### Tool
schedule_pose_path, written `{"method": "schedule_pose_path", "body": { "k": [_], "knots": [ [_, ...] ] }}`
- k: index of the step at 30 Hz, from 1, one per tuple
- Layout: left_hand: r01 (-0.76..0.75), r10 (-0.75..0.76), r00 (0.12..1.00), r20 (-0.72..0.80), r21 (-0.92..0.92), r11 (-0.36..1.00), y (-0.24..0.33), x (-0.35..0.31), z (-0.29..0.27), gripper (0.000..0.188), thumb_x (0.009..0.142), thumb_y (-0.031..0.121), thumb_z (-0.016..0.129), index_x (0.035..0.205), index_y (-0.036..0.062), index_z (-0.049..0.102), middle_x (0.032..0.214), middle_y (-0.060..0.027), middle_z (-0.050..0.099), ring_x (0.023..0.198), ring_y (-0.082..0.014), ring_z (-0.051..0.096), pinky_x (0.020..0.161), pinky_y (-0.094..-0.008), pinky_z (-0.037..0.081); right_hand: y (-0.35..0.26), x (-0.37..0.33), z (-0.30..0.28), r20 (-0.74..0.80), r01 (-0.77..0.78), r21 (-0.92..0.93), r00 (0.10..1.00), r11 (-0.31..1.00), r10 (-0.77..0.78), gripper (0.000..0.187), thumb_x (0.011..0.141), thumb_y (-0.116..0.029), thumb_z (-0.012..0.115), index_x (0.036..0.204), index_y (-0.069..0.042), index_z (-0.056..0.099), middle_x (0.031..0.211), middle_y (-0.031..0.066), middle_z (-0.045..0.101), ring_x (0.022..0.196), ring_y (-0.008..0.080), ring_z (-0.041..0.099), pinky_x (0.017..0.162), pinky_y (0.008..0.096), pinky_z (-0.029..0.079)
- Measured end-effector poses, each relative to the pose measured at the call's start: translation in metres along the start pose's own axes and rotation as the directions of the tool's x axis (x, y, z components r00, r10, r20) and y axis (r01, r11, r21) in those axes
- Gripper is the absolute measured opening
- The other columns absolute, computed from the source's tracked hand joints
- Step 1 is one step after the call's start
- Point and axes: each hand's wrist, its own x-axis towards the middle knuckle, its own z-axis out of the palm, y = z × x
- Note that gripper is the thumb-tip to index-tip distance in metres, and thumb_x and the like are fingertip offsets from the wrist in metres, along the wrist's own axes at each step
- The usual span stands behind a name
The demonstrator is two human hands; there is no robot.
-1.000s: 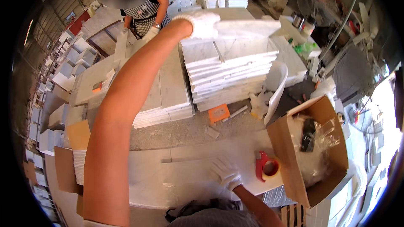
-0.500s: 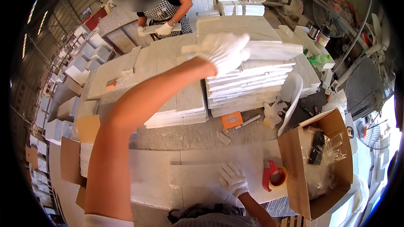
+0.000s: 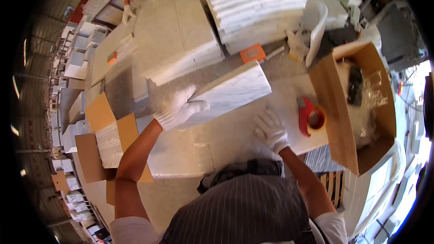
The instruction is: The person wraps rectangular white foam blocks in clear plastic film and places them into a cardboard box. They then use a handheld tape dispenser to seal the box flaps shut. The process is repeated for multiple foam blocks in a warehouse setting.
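Observation:
A white marble tile with grey veins [image 3: 237,88] is tilted above the bench, gripped near its left end by my gloved left hand [image 3: 178,108]. That hand's thumb lies across the tile's face. My gloved right hand [image 3: 272,131] rests near the pale slabs [image 3: 181,153] on the bench in front of me, fingers spread and holding nothing. Just right of it lies a red tape dispenser [image 3: 305,117] with a roll of tape. Beyond the bench rises a tall stack of white tiles [image 3: 264,11].
An open cardboard box with plastic bags [image 3: 337,113] stands at right. At left, another open carton [image 3: 90,162] holds a row of upright tiles [image 3: 110,151]. An orange box [image 3: 253,53] and a loose glove [image 3: 297,45] lie below the stack. A co-worker's gloved hand [image 3: 128,14] shows at the top left.
My left hand has come from the top of the far stack back toward me, bringing a tile over the bench. My right hand has lifted off or slid slightly. The view has tilted downward.

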Motion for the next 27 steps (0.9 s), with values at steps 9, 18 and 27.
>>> {"method": "schedule_pose_path", "body": {
  "k": [9,18,27],
  "knots": [
    [0.237,-0.074,0.888,0.454,-0.314,0.92,-0.08,0.009,0.1,0.051,0.083,0.039,0.076,0.109,-0.0033,0.064,0.09,-0.0127,0.069,0.083,-0.0184,0.065,0.075,-0.0315,0.051,-0.008,-0.039,-0.001,-0.272,-0.079,0.073,0.958,0.994,0.096,0.031,0.084,-0.016,0.066,0.112,-0.004,0.07,0.118,0.013,0.067,0.113,0.0335,0.062,0.099,0.0453,0.047],
    [-0.007,-0.022,0.942,0.334,0.084,0.996,-0.083,0.029,0.13,0.055,0.081,0.05,0.075,0.113,0.0063,0.067,0.105,-0.0217,0.069,0.099,-0.0271,0.067,0.083,-0.0399,0.05,-0.005,-0.042,0.008,-0.282,-0.146,0.134,0.943,0.98,0.179,0.022,0.086,-0.014,0.065,0.104,-0.004,0.07,0.115,0.0152,0.067,0.109,0.0357,0.062,0.099,0.0473,0.047],
    [-0.38,0.359,0.924,0.129,0.413,0.828,-0.052,0.0,0.175,0.108,0.066,0.046,0.085,0.155,0.0171,0.03,0.14,-0.0315,0.039,0.129,-0.0481,0.043,0.107,-0.0577,0.036,-0.005,-0.041,0.005,-0.268,-0.144,0.115,0.948,0.983,0.17,0.02,0.086,-0.012,0.064,0.103,-0.004,0.07,0.115,0.0147,0.067,0.109,0.0355,0.062,0.097,0.0457,0.048]
  ]
}}
